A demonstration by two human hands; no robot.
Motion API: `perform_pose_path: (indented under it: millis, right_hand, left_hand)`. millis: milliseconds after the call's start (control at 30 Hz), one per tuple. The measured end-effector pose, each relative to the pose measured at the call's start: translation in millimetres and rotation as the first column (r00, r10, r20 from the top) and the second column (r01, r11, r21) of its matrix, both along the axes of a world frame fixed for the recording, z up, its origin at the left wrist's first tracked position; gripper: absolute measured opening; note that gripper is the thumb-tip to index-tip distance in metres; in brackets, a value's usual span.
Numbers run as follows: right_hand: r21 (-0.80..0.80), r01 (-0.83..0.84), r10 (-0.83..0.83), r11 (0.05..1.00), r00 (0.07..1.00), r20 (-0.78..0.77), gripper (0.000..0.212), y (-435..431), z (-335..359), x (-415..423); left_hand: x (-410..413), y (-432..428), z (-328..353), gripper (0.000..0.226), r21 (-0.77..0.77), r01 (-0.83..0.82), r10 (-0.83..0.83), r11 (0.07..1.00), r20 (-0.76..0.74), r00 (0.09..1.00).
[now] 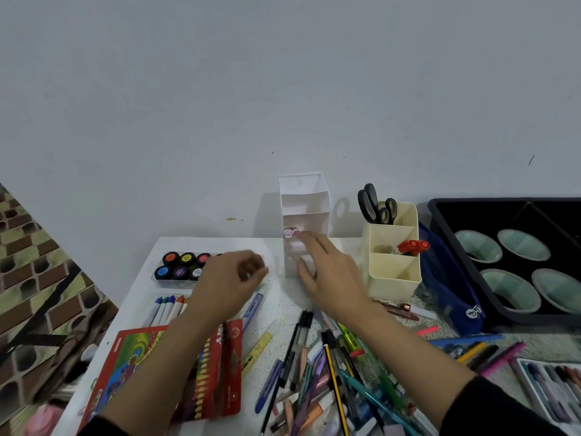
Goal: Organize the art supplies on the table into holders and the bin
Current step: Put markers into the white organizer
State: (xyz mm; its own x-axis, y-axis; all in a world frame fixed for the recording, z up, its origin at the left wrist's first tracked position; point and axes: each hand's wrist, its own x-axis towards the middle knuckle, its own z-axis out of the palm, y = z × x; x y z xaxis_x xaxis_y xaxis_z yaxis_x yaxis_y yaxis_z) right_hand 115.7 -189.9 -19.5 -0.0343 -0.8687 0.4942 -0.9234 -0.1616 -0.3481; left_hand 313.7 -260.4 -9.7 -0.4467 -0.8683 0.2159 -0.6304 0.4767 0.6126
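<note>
**Step in hand:** markers are being loaded into the tall white tiered plastic holder (303,199), which stands at the far middle of the white speckled counter (283,297).

**Task's thing:** two pastel-capped markers (292,233), one lilac and one pink, are seen upright at the holder's front tier.

**Right hand** (327,272): it is extended towards the markers with fingers straight and loosely spread. The fingertips lie at or just beside the pink cap. Contact cannot be confirmed because of blur.

**Left hand** (232,278): it is held over the right end of the clear tray of round paint pots (180,265), with fingers curled. A small green speck shows at the fingertips, but whether anything is pinched cannot be told.

**Unsorted stock:** a loose pile of pens and pencils (323,372) lies at the near middle. The cream plastic compartment holder (393,269), further right, already carries black-handled scissors (375,204).

**Judgement:** the task is judged to be at an early stage. For the next move, one pen must be singled out from its crossed neighbours in the pile. It must then be lowered upright into a free tier.
</note>
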Motion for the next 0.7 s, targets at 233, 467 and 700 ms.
perform_pose_path:
  millis: [233,467,700]
  right_hand:
    - [0.206,-0.311,0.325,0.928,0.945,-0.036,0.021,21,-30,30]
    - [0.408,-0.362,0.476,0.838,0.851,-0.223,0.027,21,-56,44]
    - [0.388,-0.326,0.443,0.862,0.856,-0.266,0.026,25,-38,23]
  left_hand:
    - [22,21,-34,0.027,-0.14,0.055,0.023,0.989,0.498,0.867]
    - [13,21,-48,0.022,-0.17,0.026,0.07,0.985,0.536,0.841]
    - [8,23,-33,0.01,0.052,-0.025,0.015,0.998,0.179,0.984]
